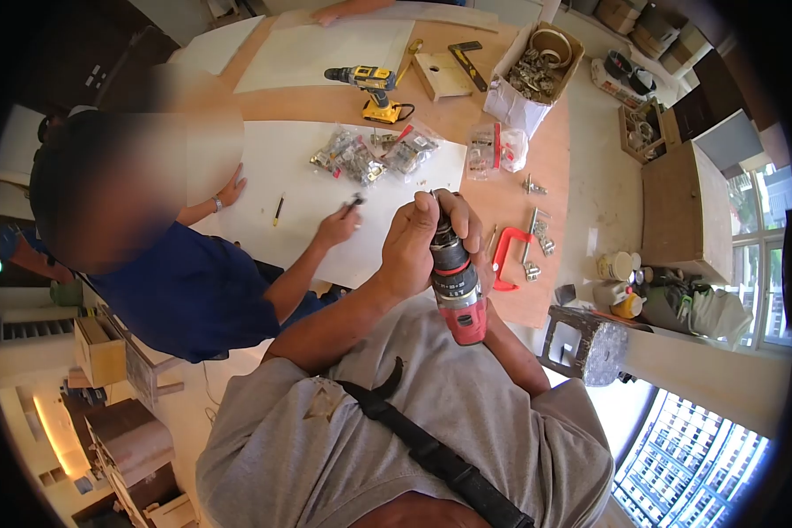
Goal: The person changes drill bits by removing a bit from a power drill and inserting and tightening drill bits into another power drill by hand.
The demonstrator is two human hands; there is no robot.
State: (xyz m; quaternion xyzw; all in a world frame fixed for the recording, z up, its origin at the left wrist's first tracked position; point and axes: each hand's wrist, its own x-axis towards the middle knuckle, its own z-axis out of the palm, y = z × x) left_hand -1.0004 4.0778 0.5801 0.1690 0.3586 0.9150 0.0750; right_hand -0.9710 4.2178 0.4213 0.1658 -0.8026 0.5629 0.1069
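Observation:
A red and black cordless drill (459, 304) is held up in front of my chest, its chuck end pointing away from me. My left hand (407, 251) is closed around the chuck (444, 236), thumb on the near side. A thin tip shows just above the fingers. My right hand (483, 268) is mostly hidden behind the drill body, where the handle would be, and it appears wrapped round it. On the table, a red clamp (507, 257) lies just right of the drill, beside metal hinges (537, 245).
A co-worker in a dark blue shirt (180, 295) sits at left, a small dark object in one hand (336, 227). A white board (299, 207) bears bagged hardware (356, 158) and a pencil (278, 209). Beyond stand a yellow drill (377, 88) and box of fittings (512, 101).

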